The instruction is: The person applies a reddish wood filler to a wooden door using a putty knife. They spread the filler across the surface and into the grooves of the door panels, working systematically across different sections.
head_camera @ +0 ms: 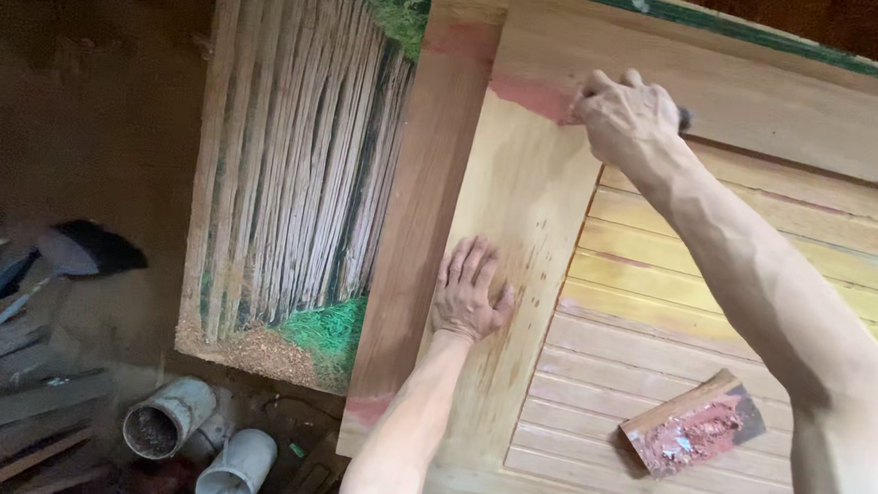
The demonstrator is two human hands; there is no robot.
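Observation:
A pale wooden door panel (521,211) with grooved slats lies flat below me. My left hand (469,291) rests palm down on its smooth upright strip, fingers spread. My right hand (624,114) is closed on a small dark tool whose tip shows at the knuckles, pressed near a patch of reddish filler (532,97) at the panel's upper corner. A small wooden board smeared with reddish filler (692,425) lies on the slats, between my two arms.
A bundle of thin bamboo sticks with green tufts (298,159) lies left of the door. Two white pipe pieces (199,440) sit on the dirt floor at lower left. Scrap wood and a shovel-like tool (68,258) lie at far left.

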